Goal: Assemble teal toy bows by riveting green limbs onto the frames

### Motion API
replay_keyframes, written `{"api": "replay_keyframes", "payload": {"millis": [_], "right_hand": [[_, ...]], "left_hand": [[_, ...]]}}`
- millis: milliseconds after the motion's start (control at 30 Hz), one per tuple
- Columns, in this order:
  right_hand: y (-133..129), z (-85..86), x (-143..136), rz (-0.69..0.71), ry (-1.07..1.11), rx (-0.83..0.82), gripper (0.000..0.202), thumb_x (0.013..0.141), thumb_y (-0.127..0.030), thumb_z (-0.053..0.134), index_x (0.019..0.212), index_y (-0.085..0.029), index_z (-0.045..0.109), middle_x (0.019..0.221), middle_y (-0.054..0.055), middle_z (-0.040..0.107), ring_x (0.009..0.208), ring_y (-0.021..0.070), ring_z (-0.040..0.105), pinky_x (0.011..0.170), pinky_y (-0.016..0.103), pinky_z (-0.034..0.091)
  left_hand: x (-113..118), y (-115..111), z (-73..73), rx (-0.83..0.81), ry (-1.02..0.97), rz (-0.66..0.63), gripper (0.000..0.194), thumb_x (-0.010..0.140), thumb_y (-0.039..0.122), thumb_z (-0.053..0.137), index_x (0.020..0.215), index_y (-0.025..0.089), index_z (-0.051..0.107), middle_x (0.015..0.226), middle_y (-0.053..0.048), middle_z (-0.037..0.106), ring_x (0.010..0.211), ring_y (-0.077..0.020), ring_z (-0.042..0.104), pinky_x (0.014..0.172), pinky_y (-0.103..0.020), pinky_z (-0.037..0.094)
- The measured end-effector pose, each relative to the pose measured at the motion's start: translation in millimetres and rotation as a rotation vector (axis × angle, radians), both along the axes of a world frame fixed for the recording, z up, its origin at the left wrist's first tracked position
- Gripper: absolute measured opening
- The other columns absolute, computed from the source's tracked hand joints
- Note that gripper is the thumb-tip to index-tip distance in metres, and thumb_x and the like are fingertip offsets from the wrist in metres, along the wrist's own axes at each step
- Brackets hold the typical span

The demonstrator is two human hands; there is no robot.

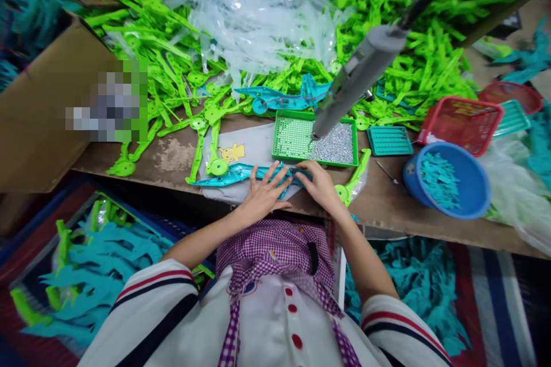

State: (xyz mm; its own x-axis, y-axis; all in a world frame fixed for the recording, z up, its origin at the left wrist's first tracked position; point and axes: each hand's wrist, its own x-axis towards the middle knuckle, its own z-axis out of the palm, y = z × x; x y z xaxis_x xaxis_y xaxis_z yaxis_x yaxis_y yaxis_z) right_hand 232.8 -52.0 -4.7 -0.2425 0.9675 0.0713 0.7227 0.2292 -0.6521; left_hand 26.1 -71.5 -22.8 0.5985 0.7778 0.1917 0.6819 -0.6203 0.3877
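A long teal plastic part [235, 175] lies across the near edge of the workbench, on a grey cloth [258, 140] with a yellow cartoon print. My left hand [266, 190] rests on it, fingers spread and pressing flat. At its right portion my right hand [319, 184] is bent, fingertips drawn together; whatever they pinch is too small or hidden to name. Just beyond my hands sits a green tray [293, 159] of small silver screws [333, 146]. A hanging grey electric screwdriver [355, 77] points its tip down over the tray.
Bright green plastic parts [424, 63] and clear plastic pieces [262, 17] heap at the back. Another teal part [284, 97] lies behind the tray. To the right stand a blue bucket [471, 183] of small teal pieces and a red basket [462, 120]. A cardboard box [47, 109] flanks the left.
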Motion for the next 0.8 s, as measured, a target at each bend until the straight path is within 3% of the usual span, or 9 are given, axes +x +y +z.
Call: {"api": "replay_keyframes", "payload": {"millis": [133, 233, 367, 433, 533, 667, 733, 800], "right_hand": [[-17, -0.7, 5, 0.071, -0.162, 0.092, 0.035, 0.102, -0.024, 0.041, 0.129, -0.026, 0.064, 0.133, 0.010, 0.065, 0.124, 0.0255, 0.059, 0.104, 0.046, 0.043], [-27, -5.9, 1, 0.121, -0.316, 0.081, 0.040, 0.100, -0.020, 0.043, 0.136, -0.025, 0.061, 0.139, 0.011, 0.063, 0.132, 0.0272, 0.054, 0.106, 0.049, 0.041], [-29, -4.7, -3, 0.099, -0.369, 0.044, 0.043, 0.098, -0.015, 0.045, 0.137, -0.025, 0.061, 0.141, 0.011, 0.062, 0.139, 0.0272, 0.050, 0.108, 0.049, 0.042], [-26, 9.3, -6, 0.076, -0.338, 0.013, 0.039, 0.097, -0.015, 0.048, 0.130, -0.025, 0.066, 0.138, 0.010, 0.065, 0.136, 0.0274, 0.053, 0.107, 0.048, 0.044], [-15, 48.9, -16, 0.045, -0.202, 0.020, 0.033, 0.100, -0.023, 0.048, 0.126, -0.025, 0.068, 0.131, 0.006, 0.069, 0.125, 0.0214, 0.061, 0.105, 0.039, 0.049], [0, 97.2, -21, -0.243, 0.301, 0.227, 0.037, 0.104, -0.033, 0.040, 0.132, -0.026, 0.063, 0.130, 0.001, 0.070, 0.119, 0.0154, 0.064, 0.105, 0.030, 0.051], [-2, 101.6, -4, -0.370, 0.412, 0.310, 0.033, 0.102, -0.035, 0.045, 0.124, -0.026, 0.068, 0.124, 0.002, 0.072, 0.115, 0.0188, 0.065, 0.104, 0.035, 0.053], [-14, 92.8, 34, -0.462, 0.383, 0.335, 0.028, 0.098, -0.035, 0.053, 0.115, -0.025, 0.072, 0.115, 0.006, 0.075, 0.109, 0.0220, 0.068, 0.100, 0.040, 0.055]], "left_hand": [[3, -6, -7.0, 0.021, -0.002, 0.061, 0.066, 0.082, 0.040, 0.079, 0.143, 0.033, 0.055, 0.153, -0.014, 0.050, 0.148, -0.0412, 0.034, 0.119, -0.072, 0.010], [4, -8, -12.8, 0.047, -0.030, 0.106, 0.057, 0.084, 0.039, 0.076, 0.139, 0.032, 0.059, 0.148, -0.014, 0.054, 0.146, -0.0408, 0.037, 0.118, -0.072, 0.011], [5, -10, -16.8, 0.063, -0.063, 0.147, 0.050, 0.088, 0.037, 0.073, 0.137, 0.035, 0.062, 0.146, -0.015, 0.056, 0.145, -0.0404, 0.038, 0.117, -0.072, 0.012], [6, -10, -18.1, 0.058, -0.073, 0.183, 0.045, 0.090, 0.037, 0.070, 0.134, 0.036, 0.064, 0.146, -0.015, 0.055, 0.146, -0.0407, 0.037, 0.116, -0.073, 0.012], [10, -8, -20.3, 0.050, -0.083, 0.230, 0.037, 0.093, 0.039, 0.065, 0.130, 0.039, 0.067, 0.148, -0.013, 0.054, 0.146, -0.0405, 0.037, 0.114, -0.075, 0.011], [17, -6, -19.3, 0.082, -0.070, 0.247, 0.037, 0.095, 0.040, 0.062, 0.132, 0.042, 0.065, 0.151, -0.012, 0.052, 0.146, -0.0397, 0.037, 0.114, -0.074, 0.010], [19, -7, -16.9, 0.119, -0.032, 0.256, 0.039, 0.096, 0.040, 0.061, 0.135, 0.041, 0.064, 0.152, -0.013, 0.050, 0.145, -0.0399, 0.037, 0.114, -0.074, 0.012], [19, -8, -15.3, 0.157, 0.020, 0.266, 0.039, 0.096, 0.040, 0.060, 0.135, 0.040, 0.063, 0.152, -0.014, 0.050, 0.145, -0.0406, 0.038, 0.113, -0.074, 0.016]]}}
